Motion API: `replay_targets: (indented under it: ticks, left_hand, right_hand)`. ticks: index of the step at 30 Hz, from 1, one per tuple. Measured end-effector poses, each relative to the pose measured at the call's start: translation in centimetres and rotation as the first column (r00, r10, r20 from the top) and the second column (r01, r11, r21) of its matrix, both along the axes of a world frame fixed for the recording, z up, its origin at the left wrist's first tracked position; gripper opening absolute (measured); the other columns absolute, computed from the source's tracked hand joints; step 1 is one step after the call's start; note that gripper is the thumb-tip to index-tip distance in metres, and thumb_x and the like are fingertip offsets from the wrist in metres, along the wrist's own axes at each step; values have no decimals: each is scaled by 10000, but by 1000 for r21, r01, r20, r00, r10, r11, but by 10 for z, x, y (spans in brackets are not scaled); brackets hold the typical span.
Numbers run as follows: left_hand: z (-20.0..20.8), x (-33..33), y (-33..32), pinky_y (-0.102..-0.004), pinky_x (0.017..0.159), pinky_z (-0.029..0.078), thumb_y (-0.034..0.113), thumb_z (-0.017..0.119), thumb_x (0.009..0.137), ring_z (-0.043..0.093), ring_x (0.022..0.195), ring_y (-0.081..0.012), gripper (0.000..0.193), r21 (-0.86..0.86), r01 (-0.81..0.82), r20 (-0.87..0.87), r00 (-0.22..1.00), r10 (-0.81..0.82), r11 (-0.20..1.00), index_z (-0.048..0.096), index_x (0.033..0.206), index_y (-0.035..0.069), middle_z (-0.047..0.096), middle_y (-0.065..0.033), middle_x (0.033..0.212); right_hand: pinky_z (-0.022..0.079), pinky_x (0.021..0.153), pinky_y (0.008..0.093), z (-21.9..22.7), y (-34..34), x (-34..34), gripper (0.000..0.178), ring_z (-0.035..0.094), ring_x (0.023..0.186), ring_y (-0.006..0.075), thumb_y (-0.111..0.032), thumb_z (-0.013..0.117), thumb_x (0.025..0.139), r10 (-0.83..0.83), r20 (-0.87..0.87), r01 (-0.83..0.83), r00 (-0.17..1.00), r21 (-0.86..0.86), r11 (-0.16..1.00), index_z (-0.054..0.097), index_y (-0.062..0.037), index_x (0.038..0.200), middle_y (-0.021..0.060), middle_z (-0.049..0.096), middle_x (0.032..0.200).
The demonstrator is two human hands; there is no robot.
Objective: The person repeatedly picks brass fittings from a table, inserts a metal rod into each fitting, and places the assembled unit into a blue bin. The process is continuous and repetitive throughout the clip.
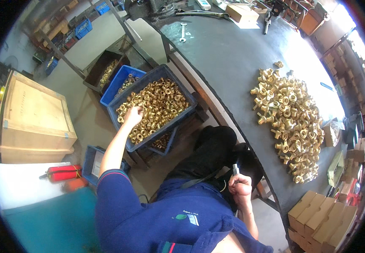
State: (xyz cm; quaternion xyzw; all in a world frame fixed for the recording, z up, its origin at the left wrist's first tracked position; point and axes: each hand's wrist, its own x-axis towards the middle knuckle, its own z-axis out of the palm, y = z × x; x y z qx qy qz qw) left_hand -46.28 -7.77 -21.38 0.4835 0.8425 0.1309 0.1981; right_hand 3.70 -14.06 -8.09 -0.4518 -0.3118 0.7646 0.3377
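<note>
My left hand (133,115) reaches into a dark blue plastic crate (194,102) heaped with small brass nuts (159,101). Its fingers are curled together at the surface of the heap; what they pinch, if anything, is hidden. In front of my body, close to the bench edge, my right hand (240,185) is wrapped round a grey metal piece with a hexagonal end (235,169). That end points up out of the fist, and the rest of it is covered by the fingers. A large pile of brass fittings (290,122) lies on the dark bench (224,55) to my right.
A second blue crate (120,84) and a dark metal bin (96,71) stand behind the nuts. On the bench lie a spanner (183,32) and a long-handled tool (201,14). Cardboard boxes (321,217) are stacked at lower right; a wooden crate (37,111) stands left.
</note>
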Motion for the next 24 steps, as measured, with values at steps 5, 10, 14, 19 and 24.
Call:
replay_targets:
  ticks: [5,10,14,19,24]
  left_hand:
    - [3,18,29,-427,766,478,374,562,822,617,866,-295,339,-204,-6,-91,996,-13,979,645,957,74,639,-155,922]
    - [-34,6,45,-422,763,479,315,540,775,619,858,-310,299,-413,44,-271,948,-169,910,665,886,66,643,-171,898]
    - [14,32,54,-389,762,494,238,517,772,617,913,-256,290,-502,99,-170,963,-211,859,645,936,37,638,-140,972]
    - [9,19,34,-372,767,501,164,611,668,626,888,-244,320,-563,184,-192,919,-344,806,633,940,-3,643,-145,963]
    - [20,27,29,-358,741,504,125,615,636,627,877,-250,261,-510,180,-258,900,-350,841,657,871,18,649,-136,914]
  right_hand:
    - [255,386,213,3,-4,-5,151,354,405,89,55,415,558,-12,43,11,999,9,1000,546,33,631,56,484,556]
    - [248,382,213,-1,-12,-1,137,342,401,93,53,416,563,-24,85,26,996,-18,1000,535,36,629,61,472,557]
    - [250,384,212,3,-14,0,132,343,403,92,47,412,565,-74,74,77,994,-36,996,529,36,625,61,468,552]
    - [245,385,207,2,-11,0,140,337,405,85,41,395,567,-64,53,66,996,-33,997,523,30,624,57,457,544]
    - [277,405,204,-3,-8,7,164,389,433,84,70,425,601,-23,-18,22,1000,-40,999,572,26,660,54,516,603]
